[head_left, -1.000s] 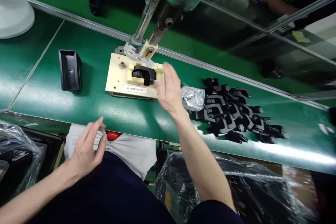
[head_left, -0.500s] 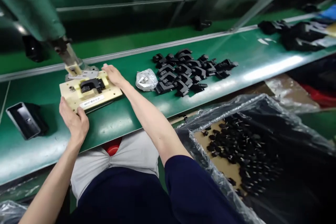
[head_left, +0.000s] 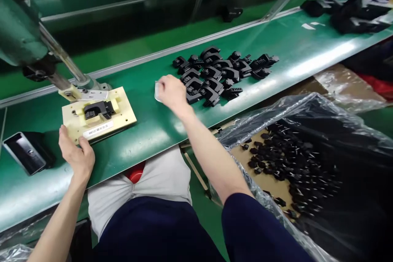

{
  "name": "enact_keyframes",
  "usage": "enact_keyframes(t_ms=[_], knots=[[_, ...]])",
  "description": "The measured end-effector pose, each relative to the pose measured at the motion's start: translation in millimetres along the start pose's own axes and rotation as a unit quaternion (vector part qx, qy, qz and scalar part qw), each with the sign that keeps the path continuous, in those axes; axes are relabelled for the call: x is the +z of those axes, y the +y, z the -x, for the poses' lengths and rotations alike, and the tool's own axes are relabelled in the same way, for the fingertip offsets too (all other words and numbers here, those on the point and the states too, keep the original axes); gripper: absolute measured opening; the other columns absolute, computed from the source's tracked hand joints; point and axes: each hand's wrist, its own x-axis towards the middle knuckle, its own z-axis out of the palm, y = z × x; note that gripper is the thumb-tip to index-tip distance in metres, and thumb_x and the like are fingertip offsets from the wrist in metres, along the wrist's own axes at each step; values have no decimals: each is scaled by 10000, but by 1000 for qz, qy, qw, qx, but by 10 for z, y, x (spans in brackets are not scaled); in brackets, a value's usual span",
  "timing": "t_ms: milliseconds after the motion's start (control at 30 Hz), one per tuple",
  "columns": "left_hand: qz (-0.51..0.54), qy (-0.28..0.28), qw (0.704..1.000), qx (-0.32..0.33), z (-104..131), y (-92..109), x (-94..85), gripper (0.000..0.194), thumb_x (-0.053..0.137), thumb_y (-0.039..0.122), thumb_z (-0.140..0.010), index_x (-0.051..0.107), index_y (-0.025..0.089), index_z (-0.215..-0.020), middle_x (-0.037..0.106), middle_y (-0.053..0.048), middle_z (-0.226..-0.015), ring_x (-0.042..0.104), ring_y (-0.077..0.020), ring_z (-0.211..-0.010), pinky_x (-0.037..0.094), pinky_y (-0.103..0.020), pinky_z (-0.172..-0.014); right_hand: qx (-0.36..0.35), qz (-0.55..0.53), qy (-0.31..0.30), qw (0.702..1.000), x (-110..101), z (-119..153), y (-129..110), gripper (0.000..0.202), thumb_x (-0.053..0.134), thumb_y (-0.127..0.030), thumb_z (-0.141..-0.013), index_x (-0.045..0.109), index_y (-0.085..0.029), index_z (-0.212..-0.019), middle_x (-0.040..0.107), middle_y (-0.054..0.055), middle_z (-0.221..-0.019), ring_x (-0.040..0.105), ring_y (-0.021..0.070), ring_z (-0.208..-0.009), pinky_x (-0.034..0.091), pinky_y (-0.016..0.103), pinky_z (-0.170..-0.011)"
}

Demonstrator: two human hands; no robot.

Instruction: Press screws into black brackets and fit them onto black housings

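My left hand [head_left: 77, 153] grips the front left corner of a cream fixture plate [head_left: 125, 117], thumb at its front edge beside a printed label. Seated in the plate's middle is a black curved plastic part [head_left: 98, 109]. My right hand [head_left: 172, 93] is over a small clear plastic bag [head_left: 157, 91], fingers curled together at it; the fingertips and anything between them are hidden. Just right of that hand lies a pile of black clamp-like plastic parts [head_left: 211, 74]. Behind the plate, a green press machine [head_left: 18, 28] has its tip near the plate's back edge.
A black open-ended housing [head_left: 26, 153] rests on the green bench [head_left: 135, 151] at left. Below at right, a plastic-lined box [head_left: 307, 104] holds many small black knobs with metal pins [head_left: 297, 168]. More black parts [head_left: 359, 12] lie at the far right end.
My right hand has left the fixture plate's right side and moved right to the plastic bag, covering most of it. My left hand stays on the plate. The view has shifted slightly.
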Motion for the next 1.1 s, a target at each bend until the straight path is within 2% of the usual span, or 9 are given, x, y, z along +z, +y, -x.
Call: enact_keyframes(t_ms=[100,167,300,500,633,767,900,1000,1100], knots=[[13,9,1000,-7,-11,6,15,597,478,221,-857,361,-1,-1399,428,-275,-1396,386,-381,-1327,315,-571,-1099,67,101,-71,990,-114,-146,218,216,579,-170,-763,675,-96,-943,657,217,-1039,636,358,-1003,502,445,-844],[26,-2,1000,-11,9,13,-25,604,484,226,-858,352,4,-1404,422,-275,-1399,381,-372,-1333,310,-565,-1107,56,105,-87,989,-101,-224,257,188,624,-153,-701,690,-99,-869,677,216,-977,654,356,-958,510,418,-817],[50,-3,999,11,172,13,-185,656,546,213,-836,322,91,-1441,391,-225,-1435,356,-340,-1359,312,-545,-1118,8,59,-74,995,-112,-216,312,111,593,-159,-714,691,-121,-747,695,141,-845,660,281,-875,493,347,-786],[86,23,993,80,450,82,-302,654,581,155,-810,360,134,-1425,453,-217,-1380,420,-324,-1318,392,-545,-1056,-15,-84,-48,995,-236,-70,560,232,549,-287,-750,686,-101,-777,630,42,-652,550,131,-582,422,239,-555],[131,16,987,97,484,226,-297,614,581,148,-812,400,160,-1398,507,-191,-1306,491,-309,-1248,459,-519,-995,-14,-152,-36,988,-231,-39,616,228,524,-270,-720,674,-103,-757,602,28,-617,508,107,-536,406,231,-526],[221,-28,972,74,490,371,-293,550,546,124,-830,439,181,-1367,579,-130,-1106,606,-242,-1024,560,-407,-801,-14,-167,-24,985,-217,-31,607,211,509,-254,-708,659,-109,-738,592,25,-616,492,104,-527,417,236,-529],[239,-79,966,52,513,447,-289,470,519,122,-852,482,178,-1317,614,-73,-934,623,-184,-840,552,-362,-725,-16,-126,2,992,-193,-17,594,204,497,-229,-713,662,-113,-747,621,51,-668,527,135,-584,430,259,-571],[233,-107,965,53,521,484,-302,425,507,126,-863,498,178,-1285,619,-58,-891,619,-174,-809,548,-352,-718,-59,19,-13,998,-230,-27,541,168,505,-174,-696,668,-137,-713,667,84,-791,589,191,-738,434,289,-666],[223,-117,966,62,516,516,-323,399,504,132,-869,508,176,-1266,619,-62,-887,615,-170,-802,551,-341,-713,-107,134,-37,984,-338,-89,447,180,508,-157,-706,686,-154,-729,690,89,-858,612,227,-825,426,300,-698]])
